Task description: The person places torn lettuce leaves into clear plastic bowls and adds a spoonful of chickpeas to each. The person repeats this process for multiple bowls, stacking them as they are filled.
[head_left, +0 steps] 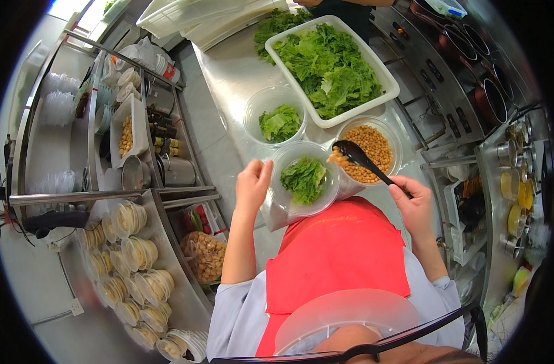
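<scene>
My right hand (pixel 412 203) grips the handle of a black serving spoon (pixel 363 160). The spoon's head carries some chickpeas and hangs between the tub of chickpeas (pixel 381 145) and the nearest clear plastic bowl (pixel 279 197). Torn green lettuce (pixel 304 179) lies inside that bowl. My left hand (pixel 253 184) is closed, fingers curled, at the bowl's left rim; whether it pinches the rim is unclear. Just behind stands a second clear bowl (pixel 251 115), also with lettuce (pixel 280 124). A white rectangular tub (pixel 334 120) heaped with lettuce leaves (pixel 331 70) is farther back.
Everything stands on a narrow steel table (pixel 228 79). White crates (pixel 180 18) sit at its far left end, and another person's arm (pixel 374 2) shows beyond. Steel shelves (pixel 83 197) and stacked lidded containers (pixel 140 252) line the left. Pans (pixel 489 100) hang at the right.
</scene>
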A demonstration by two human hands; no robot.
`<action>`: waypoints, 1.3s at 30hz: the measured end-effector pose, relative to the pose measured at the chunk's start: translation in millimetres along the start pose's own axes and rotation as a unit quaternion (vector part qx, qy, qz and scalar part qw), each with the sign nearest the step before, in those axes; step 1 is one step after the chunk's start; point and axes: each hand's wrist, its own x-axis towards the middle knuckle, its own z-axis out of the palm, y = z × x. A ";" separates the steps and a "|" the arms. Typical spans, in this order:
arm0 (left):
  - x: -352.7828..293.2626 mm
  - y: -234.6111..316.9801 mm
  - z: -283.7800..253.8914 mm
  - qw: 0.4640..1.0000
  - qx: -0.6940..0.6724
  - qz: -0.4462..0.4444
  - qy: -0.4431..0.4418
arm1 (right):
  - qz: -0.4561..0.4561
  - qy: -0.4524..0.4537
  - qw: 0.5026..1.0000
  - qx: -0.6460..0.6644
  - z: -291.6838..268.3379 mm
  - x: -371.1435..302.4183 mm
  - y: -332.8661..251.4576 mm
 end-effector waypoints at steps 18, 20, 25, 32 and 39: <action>37.7 25.8 -39.0 0.905 -0.420 0.044 0.046 | 0.129 0.098 0.986 -0.036 -15.5 21.1 93.1; 17.6 28.2 -59.7 0.912 -0.402 0.053 -0.055 | 0.113 0.102 0.988 0.013 -20.6 18.4 71.9; -11.4 31.0 -41.0 0.971 -0.158 -0.039 -0.174 | 0.103 0.055 0.988 0.099 -19.2 2.8 -5.3; 61.5 -2.4 -7.7 0.973 -0.161 -0.162 0.005 | 0.037 0.011 0.998 0.041 25.3 0.1 -21.5; 118.3 -31.2 25.1 0.991 0.065 -0.080 0.089 | -0.162 0.061 0.919 -0.354 22.3 23.7 69.6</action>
